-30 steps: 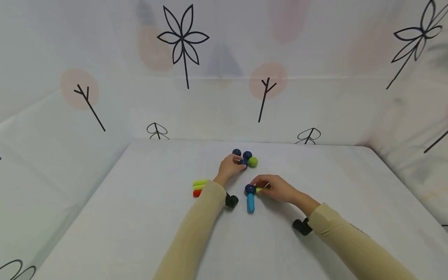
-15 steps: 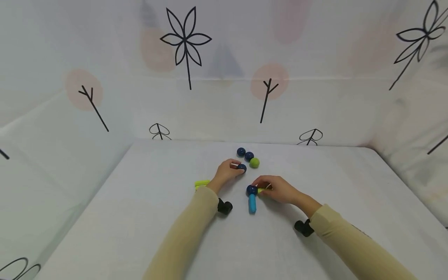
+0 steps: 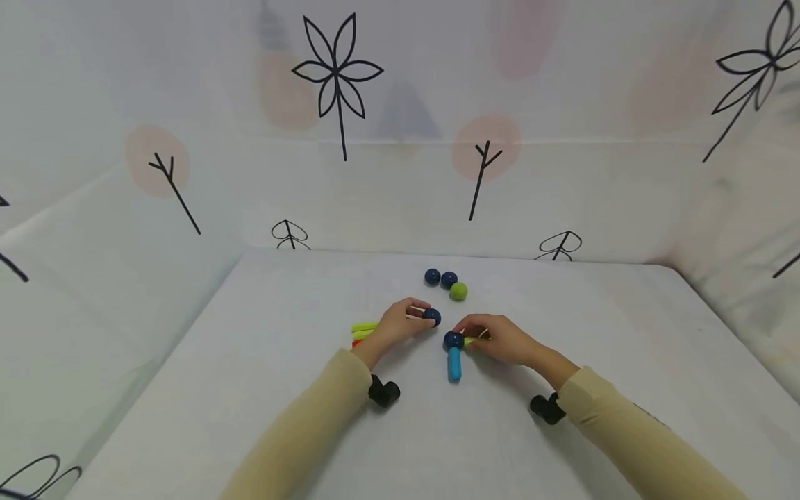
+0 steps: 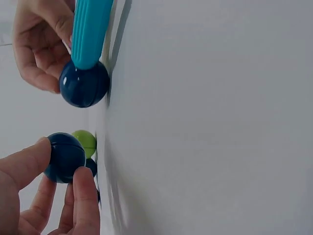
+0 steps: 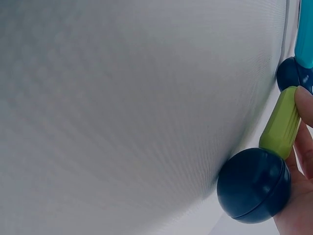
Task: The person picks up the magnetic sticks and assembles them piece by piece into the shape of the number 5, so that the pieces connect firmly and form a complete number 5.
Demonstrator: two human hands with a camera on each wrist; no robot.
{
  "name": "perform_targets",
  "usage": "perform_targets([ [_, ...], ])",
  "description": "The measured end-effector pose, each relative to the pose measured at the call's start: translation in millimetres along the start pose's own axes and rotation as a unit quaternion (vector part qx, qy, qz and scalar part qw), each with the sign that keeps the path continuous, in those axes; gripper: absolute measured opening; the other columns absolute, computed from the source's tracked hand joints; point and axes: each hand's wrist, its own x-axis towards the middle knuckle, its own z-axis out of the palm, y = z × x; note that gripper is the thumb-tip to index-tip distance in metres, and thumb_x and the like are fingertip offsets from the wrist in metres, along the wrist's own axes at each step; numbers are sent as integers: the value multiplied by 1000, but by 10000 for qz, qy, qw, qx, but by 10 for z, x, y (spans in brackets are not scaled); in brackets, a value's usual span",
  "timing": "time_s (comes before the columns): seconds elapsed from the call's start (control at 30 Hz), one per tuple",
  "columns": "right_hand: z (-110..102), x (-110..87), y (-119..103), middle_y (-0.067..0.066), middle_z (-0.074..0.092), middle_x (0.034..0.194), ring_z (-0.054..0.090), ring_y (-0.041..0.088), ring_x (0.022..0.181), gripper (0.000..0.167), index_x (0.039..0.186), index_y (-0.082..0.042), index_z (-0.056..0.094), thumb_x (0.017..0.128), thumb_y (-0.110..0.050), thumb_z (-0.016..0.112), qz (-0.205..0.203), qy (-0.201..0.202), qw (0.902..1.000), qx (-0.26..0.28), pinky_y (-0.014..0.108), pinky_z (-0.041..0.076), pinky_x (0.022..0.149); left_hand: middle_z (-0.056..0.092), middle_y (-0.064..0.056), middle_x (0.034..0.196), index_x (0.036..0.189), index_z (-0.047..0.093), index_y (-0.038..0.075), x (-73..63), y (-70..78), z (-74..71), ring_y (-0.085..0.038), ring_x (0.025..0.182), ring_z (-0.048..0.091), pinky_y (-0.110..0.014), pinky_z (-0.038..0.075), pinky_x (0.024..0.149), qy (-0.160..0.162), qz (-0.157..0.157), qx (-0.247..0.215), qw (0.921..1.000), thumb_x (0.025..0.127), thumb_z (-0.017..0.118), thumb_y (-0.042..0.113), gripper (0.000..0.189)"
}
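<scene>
My left hand (image 3: 395, 325) pinches a dark blue ball (image 4: 65, 157) between thumb and fingertips, raised near the partly joined toy pieces. With my right hand (image 3: 503, 340) I grip a lime green rod (image 5: 281, 122). One end of that rod meets a dark blue ball (image 3: 453, 340), from which a light blue rod (image 3: 454, 364) points toward me. At the green rod's other end is another dark blue ball (image 5: 253, 185), visible in the right wrist view and hidden by my hand in the head view.
Beyond my hands lie two dark blue balls (image 3: 432, 277) and a green ball (image 3: 459, 291), close together. Yellow-green rods (image 3: 364, 326) and a red rod (image 3: 357, 343) lie behind my left wrist, partly covered. A white cloth covers the table (image 3: 269, 417); a patterned curtain (image 3: 400, 187) stands behind.
My left hand has drawn the dark blue ball away from the cluster of balls, back toward me and closer to the joined pieces. My right hand keeps its grip in place.
</scene>
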Motion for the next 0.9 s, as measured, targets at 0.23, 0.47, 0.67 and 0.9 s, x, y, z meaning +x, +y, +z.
perform_targets([
  [0.23,-2,-1,-5,5,64,104,58,21,93,27,111,-9,62,86,3,61,-13,-19,10000,84,42,48,84,59,-2,112,115,60,20,-189,-26,-2,-20,98,55,-33,50,79,-327,163,-121,9993,83,70,31,35],
  [0.47,-3,-6,-21,5,64,104,58,21,93,28,111,-9,62,86,3,61,26,-28,9999,101,42,48,85,59,-1,109,114,61,20,-326,-82,15,-18,92,57,-32,50,79,-537,249,-197,9981,83,71,29,34],
  [0.67,-1,-11,-36,5,64,104,58,21,93,29,111,-9,62,86,4,61,132,14,9999,65,42,48,85,59,-1,109,113,60,18,-449,-124,35,-17,93,58,-33,49,83,-770,388,-384,9955,83,72,27,34],
  [0.9,1,-8,-40,7,63,105,58,23,93,28,112,-7,62,86,4,61,-37,1,9999,100,43,48,84,59,0,107,113,61,18,-592,-138,64,-17,92,59,-33,49,82,-1087,528,-361,9920,83,71,25,32],
])
